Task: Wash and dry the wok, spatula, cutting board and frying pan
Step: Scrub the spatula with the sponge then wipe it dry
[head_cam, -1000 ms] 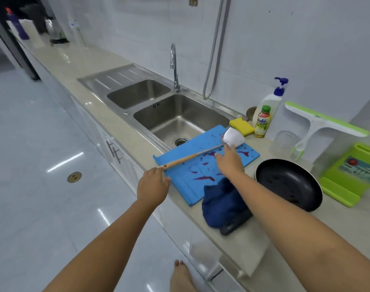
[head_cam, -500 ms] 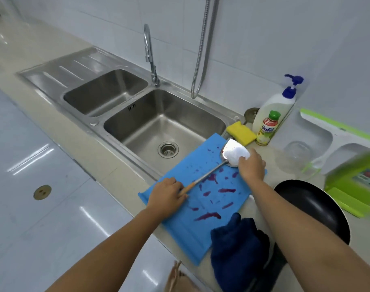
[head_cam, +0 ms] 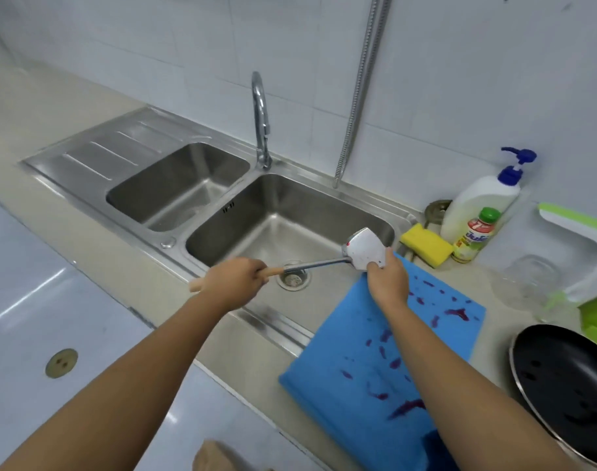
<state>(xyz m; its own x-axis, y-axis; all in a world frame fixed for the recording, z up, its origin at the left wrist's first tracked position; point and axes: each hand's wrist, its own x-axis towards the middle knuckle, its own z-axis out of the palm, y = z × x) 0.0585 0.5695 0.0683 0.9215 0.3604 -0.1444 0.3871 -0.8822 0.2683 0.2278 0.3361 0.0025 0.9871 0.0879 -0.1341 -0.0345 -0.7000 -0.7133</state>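
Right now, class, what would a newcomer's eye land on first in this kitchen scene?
The metal spatula, held over the larger sink basin: the left hand grips its wooden handle and the right hand pinches its blade. Next, the blue cutting board, smeared with purple stains, on the counter beside the sink.

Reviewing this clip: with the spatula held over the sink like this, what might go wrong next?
1. The right-hand grip pinches the bare blade of the wooden-handled steel spatula; once wet, it may slip.
2. The stained blue cutting board lies partly over the steel sink's rim, beneath the right forearm; a nudge might slide it into the basin.
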